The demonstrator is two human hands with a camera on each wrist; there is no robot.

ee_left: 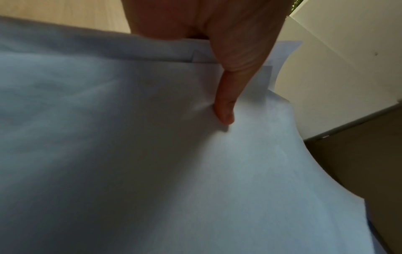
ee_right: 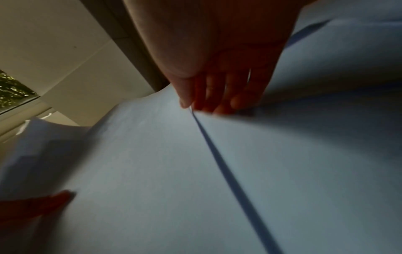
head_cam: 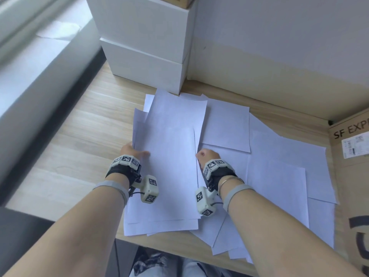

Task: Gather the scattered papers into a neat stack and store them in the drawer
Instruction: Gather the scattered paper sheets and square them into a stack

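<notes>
Several white sheets lie scattered and overlapping on the wooden desk (head_cam: 79,136). A gathered bundle of papers (head_cam: 169,156) sits at the middle, its sheets uneven at the far end. My left hand (head_cam: 135,151) pinches the bundle's left edge. The thumb (ee_left: 224,111) lies on top and the fingers are hidden under the paper (ee_left: 130,154). My right hand (head_cam: 203,153) holds the right edge, with the sheet edge (ee_right: 217,163) running between thumb and fingers (ee_right: 217,103). Loose sheets (head_cam: 279,176) spread to the right beneath it. No drawer is in view.
Two stacked white boxes (head_cam: 147,62) stand at the back, touching the far papers. A brown cardboard box (head_cam: 351,176) walls off the right side. A window ledge (head_cam: 30,76) runs along the left. The desk's front edge (head_cam: 129,241) is close to my legs.
</notes>
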